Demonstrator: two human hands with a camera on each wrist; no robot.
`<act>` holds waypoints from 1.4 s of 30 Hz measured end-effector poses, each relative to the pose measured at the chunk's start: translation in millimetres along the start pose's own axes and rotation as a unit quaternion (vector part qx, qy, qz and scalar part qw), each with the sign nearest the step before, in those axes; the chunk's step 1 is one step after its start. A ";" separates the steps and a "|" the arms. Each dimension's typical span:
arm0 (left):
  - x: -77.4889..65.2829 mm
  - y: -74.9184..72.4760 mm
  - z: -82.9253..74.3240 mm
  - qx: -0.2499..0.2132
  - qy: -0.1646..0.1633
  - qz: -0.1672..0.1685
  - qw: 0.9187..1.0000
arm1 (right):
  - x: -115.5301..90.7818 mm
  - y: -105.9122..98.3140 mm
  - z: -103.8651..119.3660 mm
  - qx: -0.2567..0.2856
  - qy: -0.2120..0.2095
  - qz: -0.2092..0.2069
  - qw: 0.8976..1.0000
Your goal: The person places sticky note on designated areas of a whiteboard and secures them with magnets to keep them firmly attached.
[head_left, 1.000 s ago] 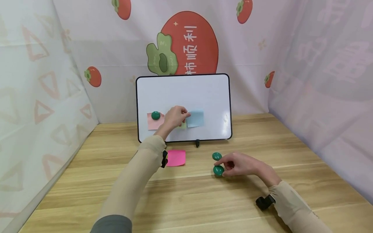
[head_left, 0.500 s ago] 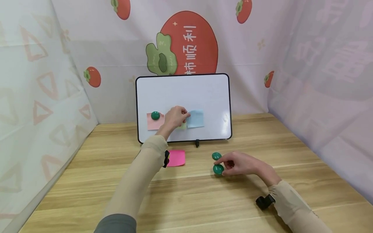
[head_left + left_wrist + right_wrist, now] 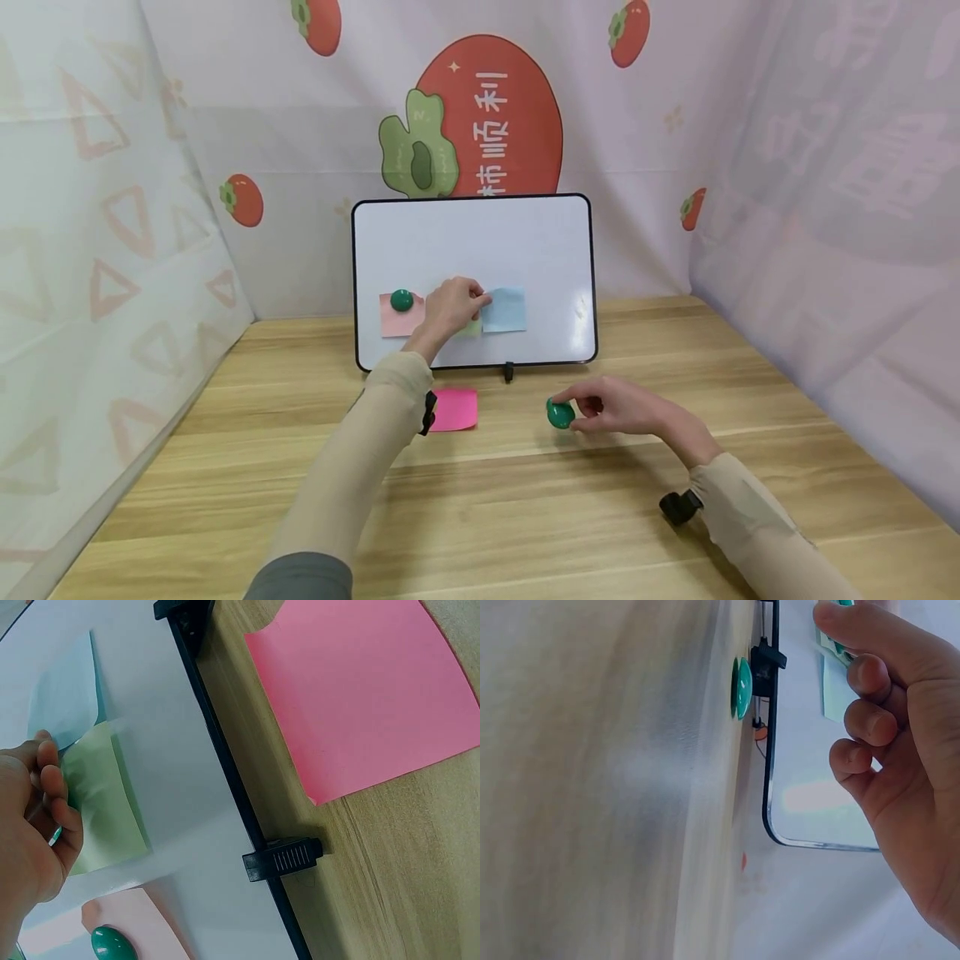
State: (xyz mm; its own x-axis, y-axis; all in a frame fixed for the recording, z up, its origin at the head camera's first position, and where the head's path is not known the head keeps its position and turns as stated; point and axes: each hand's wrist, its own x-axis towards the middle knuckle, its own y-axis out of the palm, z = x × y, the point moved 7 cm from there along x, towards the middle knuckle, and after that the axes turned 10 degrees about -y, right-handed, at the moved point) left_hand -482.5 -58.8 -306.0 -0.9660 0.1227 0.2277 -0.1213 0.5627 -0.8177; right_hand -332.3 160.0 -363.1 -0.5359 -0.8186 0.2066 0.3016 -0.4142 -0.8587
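Observation:
My left hand is at the whiteboard, pinching the upper-left corner of a blue sticky note against it. Beside that, a green sticky note is partly covered by the same hand, and bits of green show behind the fingers. A green round magnet sits on a pale pink sticky note at the board's left. My right hand holds another green magnet between thumb and index finger above the table. Behind it, a further green magnet is on the table.
The black-framed whiteboard stands at the back on small black feet. A bright pink sticky note is on the wooden table before it. Printed cloth hangs behind and at both sides.
My right hand has lifted its magnet from the table and moved it slightly away from me, so it now covers the other one. My left hand stays at the blue note.

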 end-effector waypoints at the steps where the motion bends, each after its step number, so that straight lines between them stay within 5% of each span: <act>1: -0.2 0.3 0.3 0.000 0.000 0.001 1.000 | 2.7 -1.1 -0.3 -0.003 -0.002 -0.004 1.000; 13: 1.4 -2.3 -2.8 0.007 0.003 0.001 1.000 | 37.6 -19.4 -2.1 -0.073 -0.035 -0.045 0.996; 22: 0.5 -2.2 -4.1 0.016 -0.007 0.002 1.000 | 58.3 -33.8 -0.7 -0.115 -0.088 -0.125 0.981; 34: -1.6 0.3 -1.5 0.019 -0.010 -0.005 1.000 | 79.9 -46.0 -10.0 -0.187 -0.101 -0.172 0.962; 42: -3.7 3.4 2.0 -0.001 -0.008 0.002 1.000 | 94.4 -49.2 -23.7 -0.182 -0.082 -0.195 0.960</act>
State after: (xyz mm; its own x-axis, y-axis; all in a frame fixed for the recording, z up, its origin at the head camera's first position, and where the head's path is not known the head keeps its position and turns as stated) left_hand -479.8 -59.0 -310.7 -0.9698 0.1122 0.2167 -0.1174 0.5642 -0.8172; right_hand -416.4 112.6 -312.4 -0.4120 -0.6930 0.5916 -0.2088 -0.5601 -0.8016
